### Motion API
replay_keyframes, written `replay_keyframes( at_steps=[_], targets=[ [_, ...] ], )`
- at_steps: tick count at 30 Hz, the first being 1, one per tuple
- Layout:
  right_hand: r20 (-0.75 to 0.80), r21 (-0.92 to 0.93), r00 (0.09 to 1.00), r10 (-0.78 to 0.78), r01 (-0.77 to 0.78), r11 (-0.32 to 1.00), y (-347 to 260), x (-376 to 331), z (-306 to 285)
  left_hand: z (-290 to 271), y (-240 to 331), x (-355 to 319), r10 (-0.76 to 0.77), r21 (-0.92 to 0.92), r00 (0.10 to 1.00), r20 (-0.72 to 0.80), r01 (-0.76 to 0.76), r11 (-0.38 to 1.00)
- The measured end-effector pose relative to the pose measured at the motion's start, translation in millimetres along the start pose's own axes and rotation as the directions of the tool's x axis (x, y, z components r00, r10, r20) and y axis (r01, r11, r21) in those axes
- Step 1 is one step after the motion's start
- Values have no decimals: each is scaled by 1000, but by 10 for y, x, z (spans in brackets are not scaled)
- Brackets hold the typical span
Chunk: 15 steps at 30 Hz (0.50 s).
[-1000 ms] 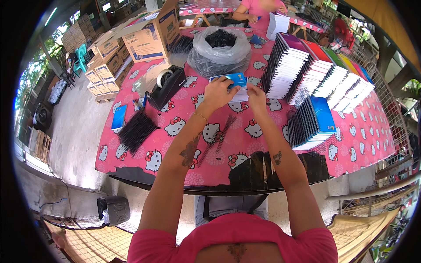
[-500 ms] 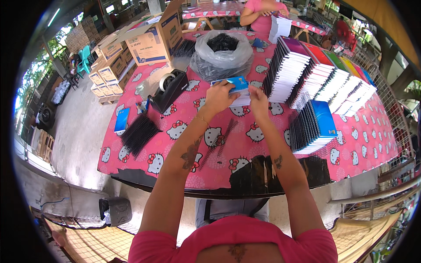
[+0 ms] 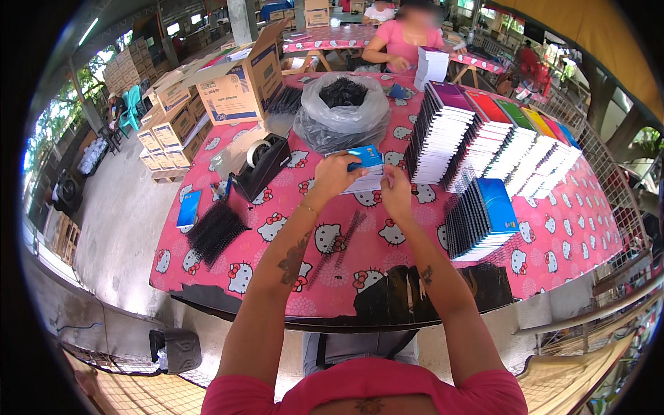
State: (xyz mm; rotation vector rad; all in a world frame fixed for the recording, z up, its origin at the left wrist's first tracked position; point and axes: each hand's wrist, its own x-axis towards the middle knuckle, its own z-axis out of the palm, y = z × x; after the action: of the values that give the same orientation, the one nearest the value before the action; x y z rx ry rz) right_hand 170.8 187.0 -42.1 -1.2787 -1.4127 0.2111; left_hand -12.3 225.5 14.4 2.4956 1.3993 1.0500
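Over the pink table (image 3: 553, 249), both hands (image 3: 363, 181) pinch a blue notebook (image 3: 364, 168) between them.

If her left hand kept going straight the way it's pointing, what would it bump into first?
Probably the clear plastic bag of black coils just beyond the blue-covered booklet the left hand holds; depth is hard to judge in this view.

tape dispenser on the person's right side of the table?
No: the black tape dispenser sits on the pink table to the person's left, beyond the left hand, which holds a blue-covered notebook.
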Motion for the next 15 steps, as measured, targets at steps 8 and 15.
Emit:
replay_keyframes(
  at_steps=[8,15],
  targets=[
    [-9,-248,999,36,-38,968,-256,-50,-38,19,57,-38,35,15,998,-57,-34,999],
    [122,-281,993,-1,35,959,-187,128,-119,30,34,-27,41,12,994,-97,-40,999]
  ],
)
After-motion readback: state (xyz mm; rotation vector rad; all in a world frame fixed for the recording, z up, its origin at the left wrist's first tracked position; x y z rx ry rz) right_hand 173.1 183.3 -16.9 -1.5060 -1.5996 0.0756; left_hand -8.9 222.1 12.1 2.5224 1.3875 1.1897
